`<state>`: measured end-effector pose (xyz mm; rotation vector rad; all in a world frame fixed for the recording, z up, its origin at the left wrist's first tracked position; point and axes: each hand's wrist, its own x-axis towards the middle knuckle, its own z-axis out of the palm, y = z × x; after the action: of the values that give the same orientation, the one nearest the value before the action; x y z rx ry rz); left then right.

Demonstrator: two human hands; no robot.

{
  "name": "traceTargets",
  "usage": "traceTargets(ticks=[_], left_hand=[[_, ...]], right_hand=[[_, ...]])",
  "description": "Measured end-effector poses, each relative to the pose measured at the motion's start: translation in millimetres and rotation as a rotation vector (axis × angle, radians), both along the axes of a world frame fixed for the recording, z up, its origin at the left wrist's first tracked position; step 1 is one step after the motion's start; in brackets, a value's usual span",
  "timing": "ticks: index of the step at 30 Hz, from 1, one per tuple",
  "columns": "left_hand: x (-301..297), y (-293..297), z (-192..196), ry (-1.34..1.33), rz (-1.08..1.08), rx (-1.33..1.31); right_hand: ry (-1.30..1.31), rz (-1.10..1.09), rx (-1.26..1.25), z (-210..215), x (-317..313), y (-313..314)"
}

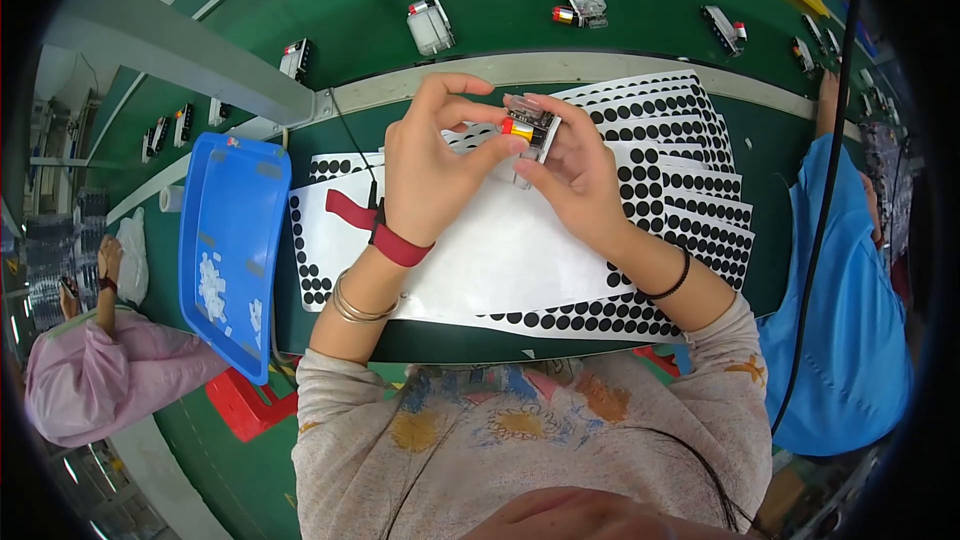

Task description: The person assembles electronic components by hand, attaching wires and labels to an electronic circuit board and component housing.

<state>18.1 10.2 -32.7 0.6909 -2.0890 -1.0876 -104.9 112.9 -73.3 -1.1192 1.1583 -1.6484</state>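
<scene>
Both hands meet over the sheets at the middle of the table. My right hand [575,175] grips a small clear-and-black plastic device [540,130] between thumb and fingers. A small red-and-yellow cylindrical cell [517,129] lies at the device's left side. My left hand [440,155] has its thumb pressed on that cell, with the index finger curled above; a dark red strap with a cord circles the wrist. Under the hands, white sheets of black round stickers [690,180] are fanned out, with a blank white sheet area [500,260] in front.
A blue tray [235,155] with small white pieces stands at the left. Beyond the pale rail [540,67], similar devices [431,28] sit spaced along the green belt [500,0]. A grey metal post [190,50] rises at left. Co-workers in pink [110,370] and blue [850,310] sit either side.
</scene>
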Motion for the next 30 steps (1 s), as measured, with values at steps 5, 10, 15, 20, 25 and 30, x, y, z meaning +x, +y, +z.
traceTargets(ticks=[5,10,15,20,25,30], left_hand=[[-7.2,12.3,0.7,0.040,0.057,0.059],[-14.6,12.2,-16.2,0.205,0.062,-0.014],[-14.9,9.8,-23.9,0.259,-0.032,0.245],[-14.9,19.1,-9.7,0.378,-0.166,0.502],[-12.0,23.4,-10.4,0.225,-0.204,0.287],[-5.4,-1.5,-11.0,0.193,-0.147,0.197]], right_hand=[[0.050,-0.052,-0.056,-2.0,-0.2,-0.9],[-0.029,-0.172,-0.125,-2.1,0.5,-2.8],[-0.040,-0.145,-0.118,-5.4,-1.7,0.2],[0.022,-0.151,-0.181,-3.0,-4.6,5.2],[0.106,-0.150,-0.148,-2.9,-8.8,8.7],[0.086,-0.043,-0.042,3.5,-16.7,-22.9]])
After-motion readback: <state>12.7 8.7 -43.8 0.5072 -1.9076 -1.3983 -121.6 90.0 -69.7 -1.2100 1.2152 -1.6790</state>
